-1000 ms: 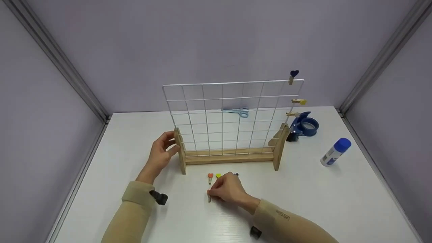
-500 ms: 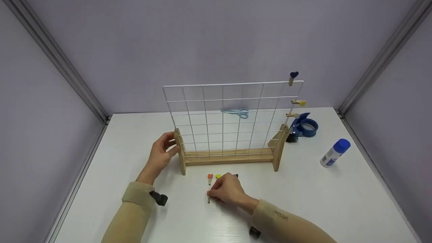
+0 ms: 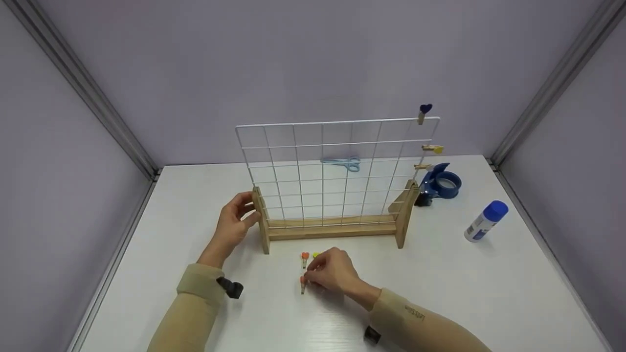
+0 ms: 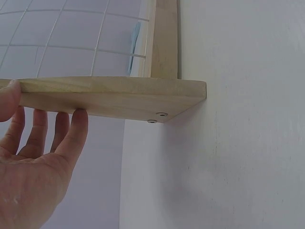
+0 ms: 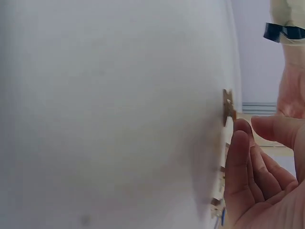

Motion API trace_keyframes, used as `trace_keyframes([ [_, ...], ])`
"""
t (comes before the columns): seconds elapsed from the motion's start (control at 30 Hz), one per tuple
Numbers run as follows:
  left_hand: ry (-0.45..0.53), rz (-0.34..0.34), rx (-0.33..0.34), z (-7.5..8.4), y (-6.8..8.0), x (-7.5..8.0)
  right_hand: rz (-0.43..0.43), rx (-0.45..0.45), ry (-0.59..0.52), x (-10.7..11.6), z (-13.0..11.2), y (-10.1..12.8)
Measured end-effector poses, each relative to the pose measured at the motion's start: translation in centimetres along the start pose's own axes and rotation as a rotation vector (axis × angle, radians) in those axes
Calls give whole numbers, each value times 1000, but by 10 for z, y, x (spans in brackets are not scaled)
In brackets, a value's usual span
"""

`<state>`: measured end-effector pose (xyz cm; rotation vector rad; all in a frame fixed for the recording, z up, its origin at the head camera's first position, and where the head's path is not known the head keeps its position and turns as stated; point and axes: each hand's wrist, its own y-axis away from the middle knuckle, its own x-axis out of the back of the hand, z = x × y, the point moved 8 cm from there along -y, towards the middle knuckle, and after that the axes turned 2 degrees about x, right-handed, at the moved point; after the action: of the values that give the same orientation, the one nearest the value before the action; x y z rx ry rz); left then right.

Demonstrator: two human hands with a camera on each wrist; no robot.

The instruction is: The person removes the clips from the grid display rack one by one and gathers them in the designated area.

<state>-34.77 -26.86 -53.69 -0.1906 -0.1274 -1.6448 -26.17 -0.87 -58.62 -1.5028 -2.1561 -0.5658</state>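
My left hand (image 3: 232,222) holds the left wooden side panel (image 3: 261,220) of a white wire grid rack (image 3: 323,178), thumb on one face and fingertips on the other, as the left wrist view shows. My right hand (image 3: 335,271) is beside a small wooden clothespin (image 3: 302,285) with an orange top, lying on the table. In the right wrist view a small gap shows between thumb and index finger, with the clothespin (image 5: 228,107) just past the fingertips; whether they touch it is unclear. Another clothespin with an orange heart (image 3: 305,259) and a yellow-topped one (image 3: 316,254) lie behind, partly hidden.
On the grid's right edge sit a dark-heart clothespin (image 3: 423,113), a yellow-heart one (image 3: 433,149) and a third one (image 3: 421,167). Light blue scissors (image 3: 345,163) lie behind the grid. Right of it are a blue tape dispenser (image 3: 442,183) and a glue stick (image 3: 485,221).
My right hand has drawn slightly to the right, away from the orange-topped clothespin, baring more of it. A dark clip top seen behind that hand is now covered. The left hand stays put.
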Motion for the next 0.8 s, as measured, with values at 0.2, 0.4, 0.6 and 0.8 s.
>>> trace_keyframes([
  [0.2,-10,1,-5,1,-1,0,-30,18,-161,30,-7,2],
  [0.4,-17,1,-5,1,1,-1,-17,21,-230,79,-16,13],
  [0.6,-12,4,-6,1,1,-1,60,108,-187,144,-34,28],
  [0.8,-7,-4,-4,2,2,-1,153,175,-177,211,-59,45],
])
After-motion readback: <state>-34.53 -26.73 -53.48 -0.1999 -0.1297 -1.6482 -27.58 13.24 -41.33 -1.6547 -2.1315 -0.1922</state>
